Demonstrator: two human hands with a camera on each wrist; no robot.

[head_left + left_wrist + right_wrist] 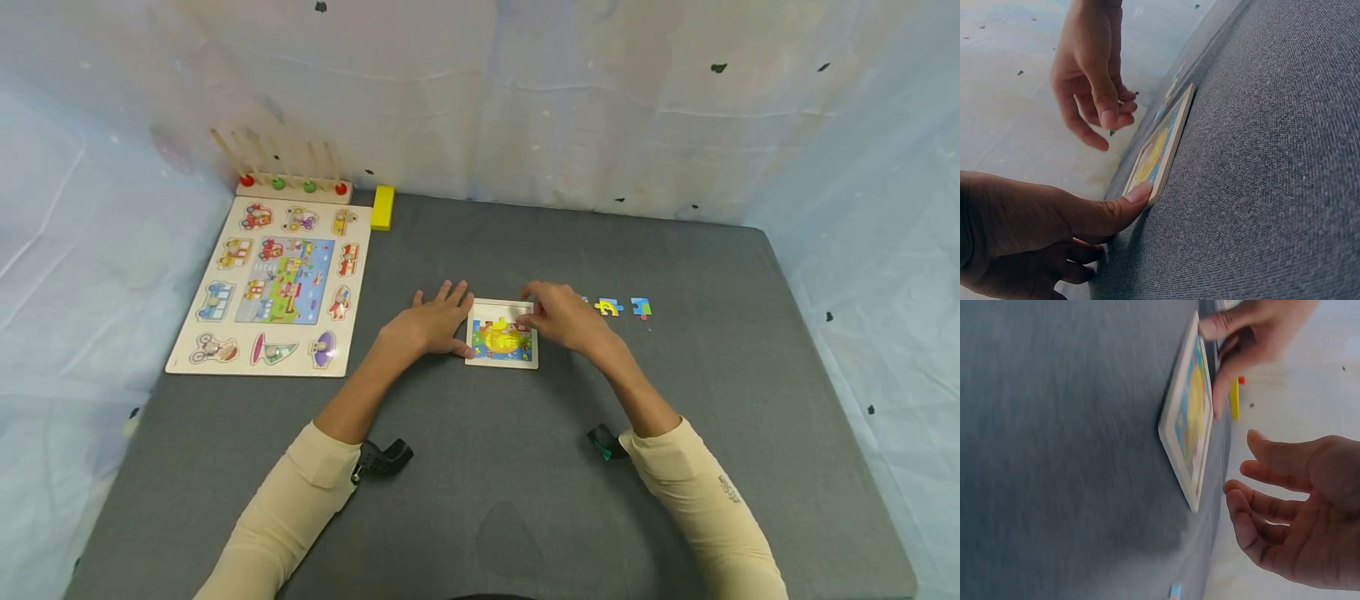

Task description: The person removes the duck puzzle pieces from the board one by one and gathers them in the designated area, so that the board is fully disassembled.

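A small jigsaw puzzle in a pale wooden frame [504,364] lies flat on the grey table, its picture showing a yellow shape on blue and green. My left hand [429,323] rests at the frame's left side with fingers spread; in the left wrist view its thumb [1137,192] touches the frame's rim. Over the frame's upper right side hovers my right hand [564,315], fingers loosely bent. The right wrist view shows that hand [1310,512] apart from the frame, with no piece visible in its fingers. Loose jigsaw pieces [608,307] lie right of it, one partly hidden.
On the left lies a large wooden peg puzzle board [300,362] with vehicle and toy pictures. Behind it stands a rack [294,190] of upright pegs with red and green beads. A yellow block [382,208] lies beside them. Pale sheeting surrounds the table.
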